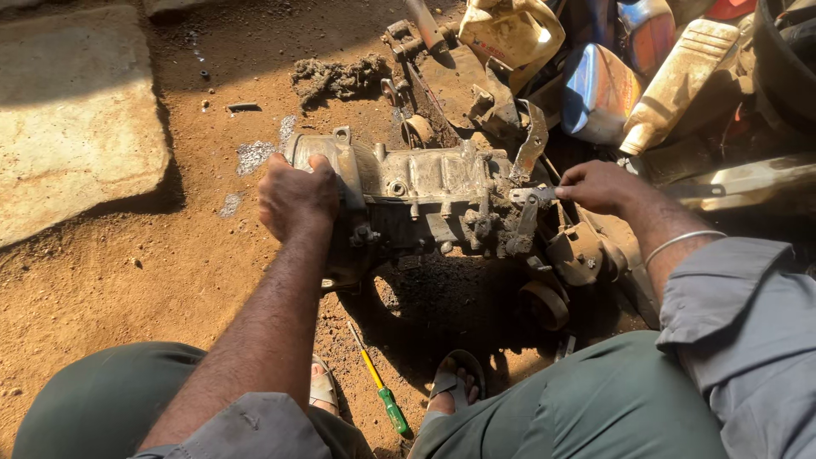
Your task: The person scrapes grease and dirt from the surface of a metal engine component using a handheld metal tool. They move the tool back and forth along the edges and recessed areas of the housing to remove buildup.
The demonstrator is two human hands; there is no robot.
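Observation:
A dirty grey metal engine casing [425, 191] lies on the brown dirt ground in front of me. My left hand [296, 197] grips its left end, fingers curled over the top edge. At the casing's right end, my right hand [600, 186] pinches a small metal bracket [533, 195]; a thin silver bangle sits on that wrist. My knees in green trousers and my sandalled feet frame the bottom of the view.
A screwdriver with a yellow shaft and green handle [379, 380] lies on the dirt between my feet. Worn plastic oil jugs [680, 81] and metal parts are piled at the top right. A concrete slab [76, 119] sits at the left. A clump of greasy debris [336, 78] lies behind the casing.

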